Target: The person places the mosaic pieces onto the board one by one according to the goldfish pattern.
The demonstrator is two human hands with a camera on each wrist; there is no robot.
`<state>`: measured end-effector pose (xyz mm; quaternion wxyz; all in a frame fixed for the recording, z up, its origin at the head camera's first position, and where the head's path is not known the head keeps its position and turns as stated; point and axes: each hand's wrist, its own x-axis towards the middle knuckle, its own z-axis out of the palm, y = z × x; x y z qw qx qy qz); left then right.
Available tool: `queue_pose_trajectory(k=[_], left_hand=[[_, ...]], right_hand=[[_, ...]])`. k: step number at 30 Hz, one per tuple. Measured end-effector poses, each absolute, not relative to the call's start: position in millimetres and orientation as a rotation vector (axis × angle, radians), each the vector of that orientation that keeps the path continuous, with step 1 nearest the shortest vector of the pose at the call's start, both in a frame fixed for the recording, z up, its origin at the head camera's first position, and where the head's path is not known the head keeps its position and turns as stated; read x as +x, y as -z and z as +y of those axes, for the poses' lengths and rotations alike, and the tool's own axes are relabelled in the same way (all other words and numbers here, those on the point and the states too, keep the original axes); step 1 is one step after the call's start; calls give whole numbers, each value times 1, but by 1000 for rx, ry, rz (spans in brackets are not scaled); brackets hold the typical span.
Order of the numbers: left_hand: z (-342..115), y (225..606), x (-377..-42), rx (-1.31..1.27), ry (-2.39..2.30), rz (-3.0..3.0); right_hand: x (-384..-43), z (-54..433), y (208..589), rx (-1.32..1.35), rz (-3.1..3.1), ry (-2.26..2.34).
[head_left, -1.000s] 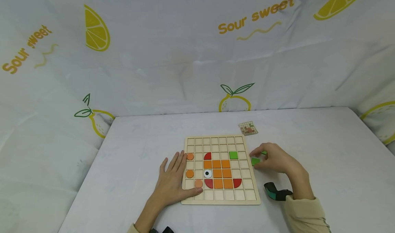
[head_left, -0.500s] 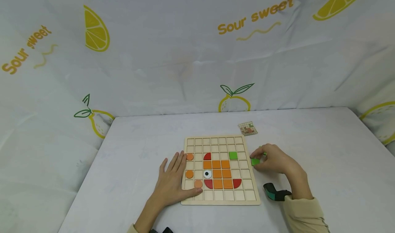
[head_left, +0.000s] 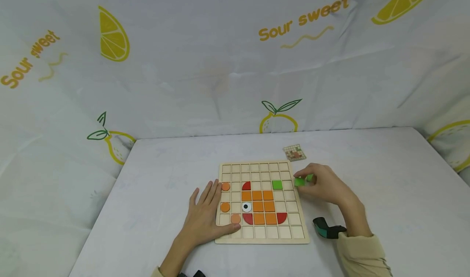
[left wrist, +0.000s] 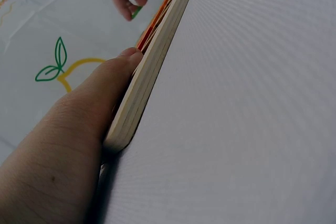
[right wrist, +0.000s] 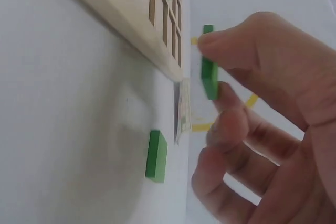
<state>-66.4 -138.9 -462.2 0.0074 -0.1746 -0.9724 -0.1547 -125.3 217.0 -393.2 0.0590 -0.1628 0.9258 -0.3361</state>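
My right hand (head_left: 324, 183) pinches a green square tile (right wrist: 209, 74) between thumb and fingers, raised off the table beside the board's right edge. A second green tile (right wrist: 156, 157) lies on the table under this hand. The wooden grid board (head_left: 261, 241) carries orange squares (head_left: 258, 206), red quarter-round pieces (head_left: 282, 218), an eye piece (head_left: 247, 206), orange discs (head_left: 225, 207) and one green square (head_left: 277, 185). My left hand (head_left: 203, 220) rests flat along the board's left edge with straight fingers, its thumb over the lower left cells.
A small picture card (head_left: 295, 152) with a grid pattern lies behind the board's far right corner. The white table (head_left: 411, 187) meets a lemon-printed cloth (head_left: 205, 65) at the back. A black and teal strap device (head_left: 328, 230) is at my right wrist.
My right hand has risen from the table and shifted slightly away from me, lifting the green tile with it. The left hand and the board have stayed in place.
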Motion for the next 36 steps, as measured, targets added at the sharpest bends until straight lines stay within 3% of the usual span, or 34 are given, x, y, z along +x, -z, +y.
queue_pose_trajectory(k=[13, 36], left_hand=[[-140, 463, -67, -547, 486, -3050], [-139, 463, -67, -542, 488, -3048]], right_hand=[[-129, 194, 403, -535, 2720, 1113], [-127, 200, 405, -465, 2714, 1098]])
